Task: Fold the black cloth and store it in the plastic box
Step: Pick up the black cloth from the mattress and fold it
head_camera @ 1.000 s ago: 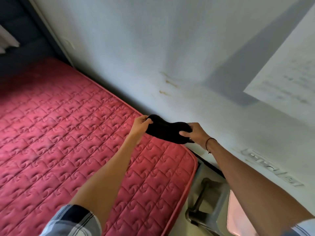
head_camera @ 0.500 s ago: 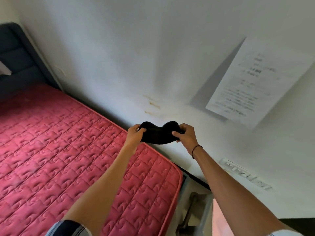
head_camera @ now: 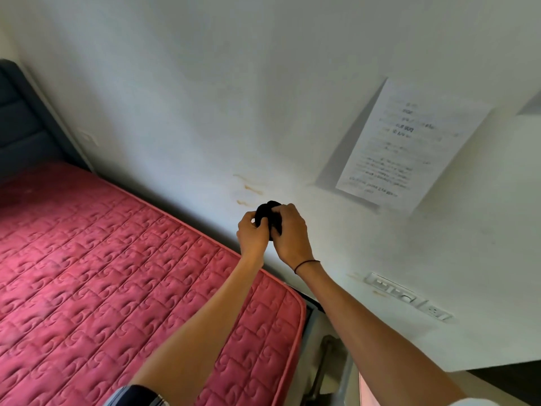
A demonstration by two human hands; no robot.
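Note:
The black cloth [head_camera: 268, 215] is bunched into a small bundle, held up in the air in front of the white wall. My left hand [head_camera: 252, 235] grips its left side and my right hand [head_camera: 289, 233] grips its right side; the two hands touch each other around it. Most of the cloth is hidden between my fingers. A thin black band circles my right wrist. At the bottom right, between my forearms, a grey plastic box [head_camera: 336, 373] with a handle shows only partly.
A bed with a red quilted mattress [head_camera: 102, 282] fills the left half, with a dark blue headboard [head_camera: 26, 124] at the far left. A printed paper sheet [head_camera: 409, 142] hangs on the white wall, and a wall socket strip [head_camera: 407, 300] sits lower right.
My hands have come together, so the cloth that was stretched between them is now bunched into a small bundle. The view has tilted upward, showing more wall.

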